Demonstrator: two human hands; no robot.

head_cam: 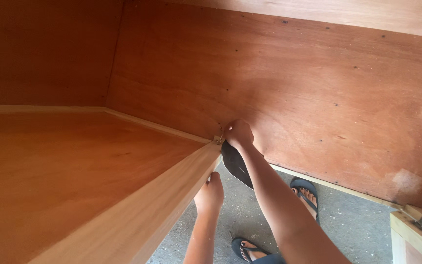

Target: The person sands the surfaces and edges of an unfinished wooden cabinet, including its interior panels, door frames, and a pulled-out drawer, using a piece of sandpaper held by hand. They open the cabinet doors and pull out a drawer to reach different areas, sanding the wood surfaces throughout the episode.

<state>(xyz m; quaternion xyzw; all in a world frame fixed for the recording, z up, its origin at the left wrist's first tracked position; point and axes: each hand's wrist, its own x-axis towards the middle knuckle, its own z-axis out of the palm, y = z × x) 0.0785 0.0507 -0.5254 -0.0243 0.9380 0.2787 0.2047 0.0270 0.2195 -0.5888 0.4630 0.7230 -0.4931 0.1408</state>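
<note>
Carpentry workshop, unfinished plywood cabinet (318, 88), pale bare wood shelf edging (172, 195), rough concrete floor (357, 230)

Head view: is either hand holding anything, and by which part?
The right hand grips a dark sheet by its top end, at the shelf's front edge. The left hand presses under that edge, holding nothing.

Left hand (210, 191): fingers hidden under pale wooden shelf edge (162, 200). Right hand (239, 133): fingertips hidden against reddish plywood wall (318, 88). Dark curved sheet (235, 164) partly behind forearm; kind unclear. Lower black sandal (246, 248) cropped by frame edge.
</note>
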